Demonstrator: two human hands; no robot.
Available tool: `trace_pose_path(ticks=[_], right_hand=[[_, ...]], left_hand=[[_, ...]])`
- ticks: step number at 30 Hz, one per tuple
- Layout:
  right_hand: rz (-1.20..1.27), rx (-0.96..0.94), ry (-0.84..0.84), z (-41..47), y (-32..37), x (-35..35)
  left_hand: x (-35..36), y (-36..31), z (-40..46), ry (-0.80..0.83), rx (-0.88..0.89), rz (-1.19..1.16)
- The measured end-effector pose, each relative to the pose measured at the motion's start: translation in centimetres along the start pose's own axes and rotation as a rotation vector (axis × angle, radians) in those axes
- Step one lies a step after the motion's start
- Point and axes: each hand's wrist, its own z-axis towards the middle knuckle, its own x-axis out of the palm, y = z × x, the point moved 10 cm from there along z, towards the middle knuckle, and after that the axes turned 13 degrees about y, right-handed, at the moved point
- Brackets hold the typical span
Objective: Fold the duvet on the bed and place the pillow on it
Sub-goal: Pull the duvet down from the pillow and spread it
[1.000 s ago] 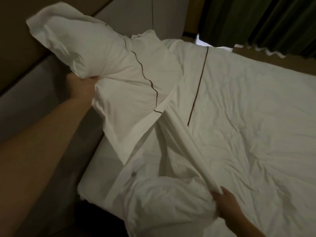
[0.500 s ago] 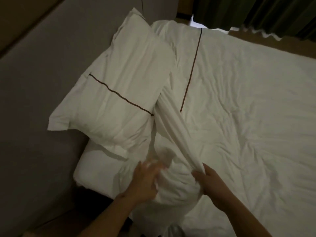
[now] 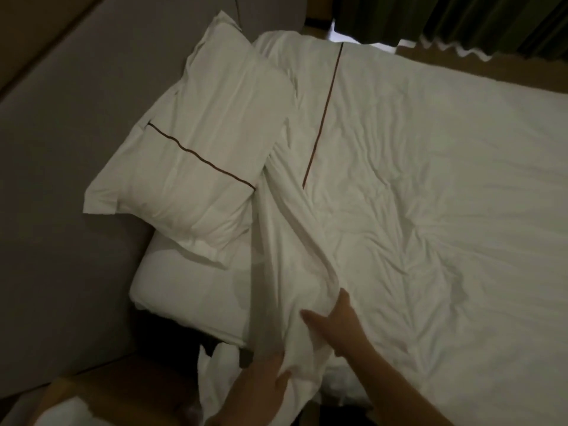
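A white duvet (image 3: 430, 195) with a dark red stripe lies rumpled over most of the bed. Its near corner is bunched and pulled toward me off the bed's edge. My left hand (image 3: 261, 382) grips that bunched fabric from below. My right hand (image 3: 335, 321) holds the same fold a little higher, fingers spread over it. A white pillow (image 3: 199, 155) with a dark red line lies at the head of the bed, left of the duvet, resting against the headboard. Neither hand touches the pillow.
A grey padded headboard (image 3: 70, 149) runs along the left. The bare mattress corner (image 3: 184, 290) shows below the pillow. Dark green curtains (image 3: 461, 20) hang at the far side. A wooden surface (image 3: 123, 392) sits at the lower left with something white on it.
My left hand let go of the pillow, which now lies at the headboard, and came down to the duvet corner. Both hands have drawn the bunched corner nearer to me.
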Motion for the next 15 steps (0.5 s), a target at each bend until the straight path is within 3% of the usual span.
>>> trace_pose_path(ticks=[1,3,5,8,12,15], right_hand=[[0.068,0.013,0.030,-0.7,-0.8,1.1],[0.136,0.038,0.059,-2.1,-2.2,2.6],[0.184,0.043,0.073,-3.3,-3.6,3.2],[0.268,0.033,0.123,-4.9,-5.3,3.0],[-0.016,0.013,0.096,-5.6,-8.2,0.2],[-0.120,-0.070,0.062,-6.3,-9.5,-1.3]], left_hand=[[1.0,-0.4,-0.5,-0.007,-0.045,-0.056],[1.7,-1.9,-2.3,-0.189,-0.118,-0.042],[2.8,-4.6,-4.1,-0.335,-0.091,-0.034],[5.3,-7.9,-4.8,-0.429,-0.091,-0.028],[9.0,-10.2,-5.4,-0.428,-0.044,0.013],[10.7,-9.5,-6.1,-0.374,0.097,-0.280]])
